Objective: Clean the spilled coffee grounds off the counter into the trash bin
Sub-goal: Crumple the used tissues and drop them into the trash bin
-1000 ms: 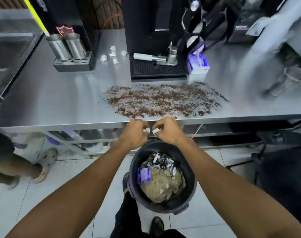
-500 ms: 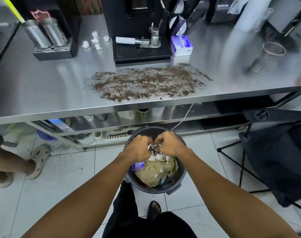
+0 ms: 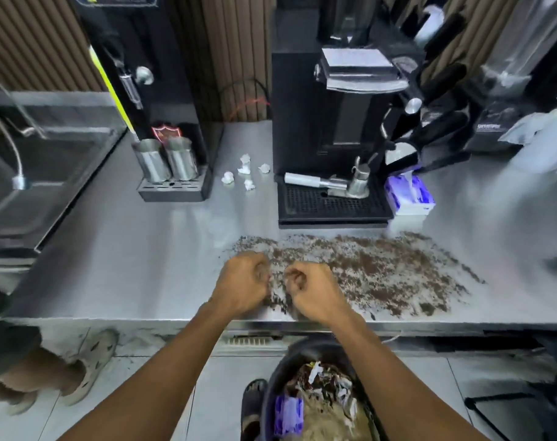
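Note:
Brown coffee grounds (image 3: 375,268) lie spread across the steel counter (image 3: 137,265), in front of the black coffee machine. My left hand (image 3: 243,283) and my right hand (image 3: 312,292) hover side by side over the left end of the spill, near the counter's front edge. Both hands have their fingers curled in, and nothing shows inside them. Below the counter edge stands the black trash bin (image 3: 280,370), holding paper scraps, a purple wrapper and beige waste.
Several crumpled tissue balls (image 3: 245,173) lie behind the spill. A black coffee machine (image 3: 328,135) with drip tray, a purple tissue box (image 3: 409,195), two steel jugs (image 3: 165,159) and a sink (image 3: 38,186) at left. Another person's sandalled foot (image 3: 92,361) is on the floor at left.
Both hands have risen out of the trash bin and moved up over the left end of the grounds. The white scraps held one second ago are gone from the fingers.

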Demonstrator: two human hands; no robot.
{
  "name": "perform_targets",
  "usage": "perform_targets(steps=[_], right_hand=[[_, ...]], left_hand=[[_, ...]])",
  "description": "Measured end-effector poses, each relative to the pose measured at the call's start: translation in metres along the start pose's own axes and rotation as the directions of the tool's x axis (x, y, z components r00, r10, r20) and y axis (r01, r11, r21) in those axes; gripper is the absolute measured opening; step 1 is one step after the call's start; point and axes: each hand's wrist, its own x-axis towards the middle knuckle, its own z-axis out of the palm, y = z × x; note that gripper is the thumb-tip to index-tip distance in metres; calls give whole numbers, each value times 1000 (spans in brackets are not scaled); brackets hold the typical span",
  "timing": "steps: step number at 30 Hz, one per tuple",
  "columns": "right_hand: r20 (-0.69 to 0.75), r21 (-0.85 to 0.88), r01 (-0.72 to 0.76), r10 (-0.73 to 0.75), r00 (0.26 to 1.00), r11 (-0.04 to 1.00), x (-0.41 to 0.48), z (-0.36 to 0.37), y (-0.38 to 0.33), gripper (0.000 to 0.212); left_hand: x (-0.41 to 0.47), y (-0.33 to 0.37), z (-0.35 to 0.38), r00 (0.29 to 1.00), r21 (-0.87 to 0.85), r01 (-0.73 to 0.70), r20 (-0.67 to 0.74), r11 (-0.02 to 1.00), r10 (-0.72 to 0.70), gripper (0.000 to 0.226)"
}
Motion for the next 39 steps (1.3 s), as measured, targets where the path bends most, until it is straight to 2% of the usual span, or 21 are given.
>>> perform_targets(steps=[5,10,18,22,24,27,31,33,39], right_hand=[[-53,-140,39,-47,998,989,131,6,-42,30],[-80,-173,54,-68,994,983,244,16,-66,37],[-66,-262,17,-35,997,965,338,33,-59,42],[-42,-287,-16,4,999,958,353,40,-44,27],[-56,-272,-21,6,998,962,354,40,-40,24],[-101,-147,-49,34,994,988,345,38,-42,32],[-141,-1,-33,33,990,999,318,31,-50,27],[-138,30,-24,28,990,999,300,27,-51,23],[-107,59,-34,40,993,998,228,21,-43,24]], left_hand=[[113,-67,-31,997,-29,61,-41,998,-62,24],[206,-109,-51,998,-11,53,-31,999,-53,38],[289,-148,-36,1000,110,-11,5,994,10,43],[297,-162,-25,1000,201,-5,23,980,0,23],[296,-165,-24,1000,187,1,29,982,-6,22],[288,-161,-27,1000,77,-23,13,997,22,18],[265,-151,-31,998,-31,-58,-26,998,57,12],[250,-142,-31,998,-48,-46,-49,998,43,18],[182,-97,-30,999,-182,-18,-30,983,12,16]])
